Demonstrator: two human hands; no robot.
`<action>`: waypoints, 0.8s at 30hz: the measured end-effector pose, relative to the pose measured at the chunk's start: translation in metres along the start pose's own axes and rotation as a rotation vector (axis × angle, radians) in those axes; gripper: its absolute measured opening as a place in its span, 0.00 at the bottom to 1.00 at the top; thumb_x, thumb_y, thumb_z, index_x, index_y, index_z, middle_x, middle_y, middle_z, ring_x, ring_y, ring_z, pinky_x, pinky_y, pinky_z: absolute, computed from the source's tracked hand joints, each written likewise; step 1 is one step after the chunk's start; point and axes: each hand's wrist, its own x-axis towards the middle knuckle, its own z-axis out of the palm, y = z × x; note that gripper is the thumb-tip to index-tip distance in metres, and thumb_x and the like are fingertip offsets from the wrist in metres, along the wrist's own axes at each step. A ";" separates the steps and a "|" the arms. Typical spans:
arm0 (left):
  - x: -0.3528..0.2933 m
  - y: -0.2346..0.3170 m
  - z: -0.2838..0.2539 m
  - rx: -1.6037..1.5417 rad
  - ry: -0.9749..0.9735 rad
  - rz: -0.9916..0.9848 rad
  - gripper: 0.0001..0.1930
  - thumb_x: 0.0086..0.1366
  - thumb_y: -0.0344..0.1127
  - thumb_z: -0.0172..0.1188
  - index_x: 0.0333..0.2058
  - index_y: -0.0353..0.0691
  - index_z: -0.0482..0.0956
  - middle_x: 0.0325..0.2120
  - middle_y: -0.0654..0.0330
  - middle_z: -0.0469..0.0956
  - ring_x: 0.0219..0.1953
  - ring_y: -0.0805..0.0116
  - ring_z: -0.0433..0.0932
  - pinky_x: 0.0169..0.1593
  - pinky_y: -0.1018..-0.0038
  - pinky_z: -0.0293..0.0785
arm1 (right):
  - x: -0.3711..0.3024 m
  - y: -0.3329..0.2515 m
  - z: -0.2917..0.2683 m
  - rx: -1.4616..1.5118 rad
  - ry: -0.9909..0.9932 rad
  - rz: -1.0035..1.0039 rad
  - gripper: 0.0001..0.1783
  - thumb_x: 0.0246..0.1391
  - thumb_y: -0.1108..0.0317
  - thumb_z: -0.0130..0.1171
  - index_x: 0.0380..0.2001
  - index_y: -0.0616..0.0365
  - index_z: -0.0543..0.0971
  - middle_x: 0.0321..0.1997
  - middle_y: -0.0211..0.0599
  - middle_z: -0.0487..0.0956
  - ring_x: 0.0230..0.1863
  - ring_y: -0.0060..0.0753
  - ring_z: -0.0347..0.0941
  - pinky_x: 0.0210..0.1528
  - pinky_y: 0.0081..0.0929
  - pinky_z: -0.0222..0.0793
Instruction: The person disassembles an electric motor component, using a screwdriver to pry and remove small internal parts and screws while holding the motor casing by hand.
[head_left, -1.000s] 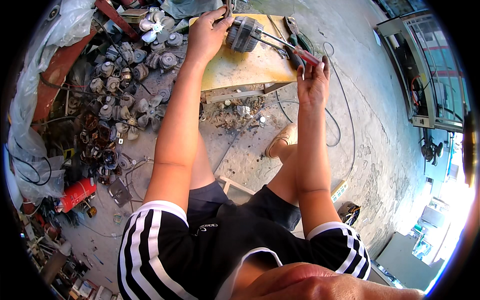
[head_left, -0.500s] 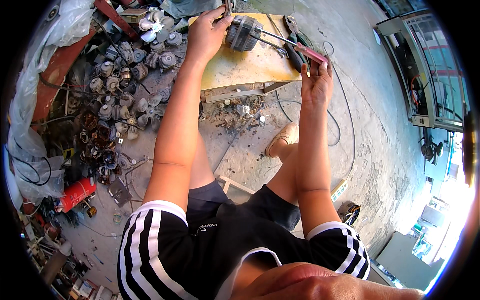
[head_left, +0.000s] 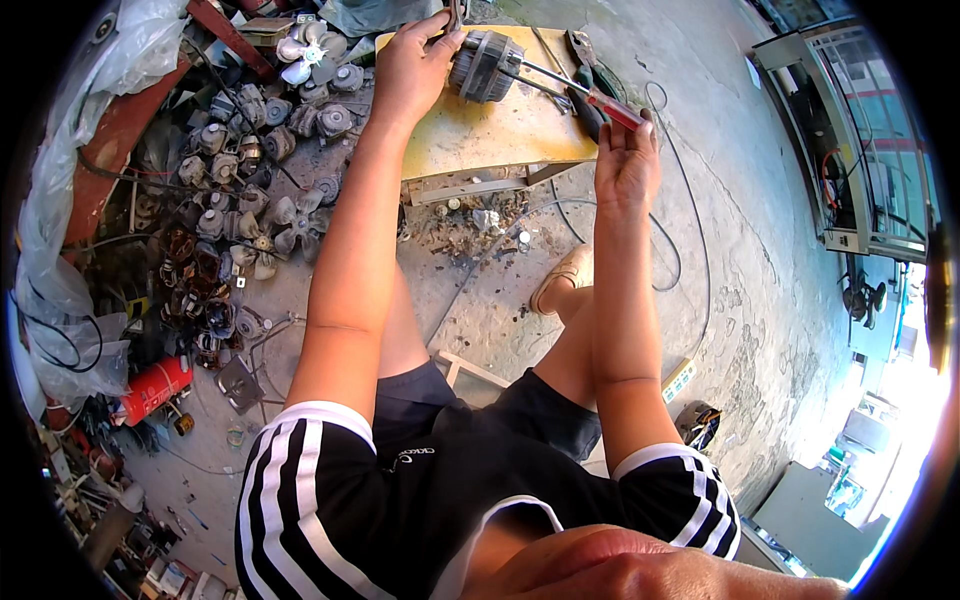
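On the worktop lies a grey electric motor (head_left: 487,66), its shaft pointing right. Beside its left end, my left hand (head_left: 412,75) closes its fingers on a metal piece (head_left: 457,16) whose kind is hard to make out. A long screwdriver (head_left: 615,109) with a clear red handle slants across to the motor, its tip touching or very near the casing. My right hand (head_left: 628,168) grips the handle's end with its fingertips, palm up. Under the screwdriver, dark-handled pliers (head_left: 586,112) rest on the worktop.
The small yellow worktop (head_left: 470,140) has a worn edge. Many used motors (head_left: 225,150) and fan blades (head_left: 300,50) cover the floor at left, near a red cylinder (head_left: 155,390). A cable (head_left: 703,250) runs to a power strip (head_left: 679,381) at right.
My right hand has shifted slightly left, and its fingers have rolled on the screwdriver's handle. The left hand and motor stay nearly in place.
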 end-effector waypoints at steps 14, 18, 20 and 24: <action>-0.001 0.003 -0.003 0.020 -0.002 0.018 0.16 0.64 0.41 0.60 0.50 0.49 0.79 0.43 0.60 0.81 0.43 0.71 0.79 0.47 0.74 0.72 | -0.003 -0.001 0.004 -0.035 0.028 -0.004 0.17 0.66 0.61 0.47 0.56 0.43 0.67 0.45 0.26 0.74 0.41 0.25 0.71 0.48 0.34 0.65; -0.002 0.008 -0.006 -0.029 -0.029 0.000 0.16 0.64 0.41 0.60 0.50 0.50 0.79 0.43 0.60 0.81 0.43 0.71 0.79 0.47 0.74 0.72 | -0.019 -0.007 0.019 -0.070 0.080 0.047 0.17 0.67 0.63 0.45 0.57 0.44 0.66 0.48 0.28 0.74 0.43 0.25 0.72 0.49 0.35 0.65; -0.001 0.010 -0.005 -0.032 -0.031 0.000 0.16 0.63 0.41 0.60 0.50 0.50 0.79 0.43 0.60 0.81 0.43 0.70 0.79 0.47 0.74 0.72 | -0.010 -0.003 0.009 -0.071 0.046 0.017 0.17 0.66 0.62 0.45 0.57 0.43 0.66 0.47 0.27 0.74 0.43 0.24 0.72 0.49 0.35 0.65; 0.000 0.008 -0.002 -0.005 -0.014 0.003 0.16 0.63 0.41 0.60 0.50 0.49 0.79 0.43 0.59 0.81 0.43 0.70 0.79 0.47 0.74 0.71 | 0.009 0.003 -0.011 -0.040 -0.004 -0.006 0.16 0.65 0.58 0.48 0.55 0.39 0.68 0.46 0.27 0.74 0.43 0.24 0.72 0.50 0.41 0.63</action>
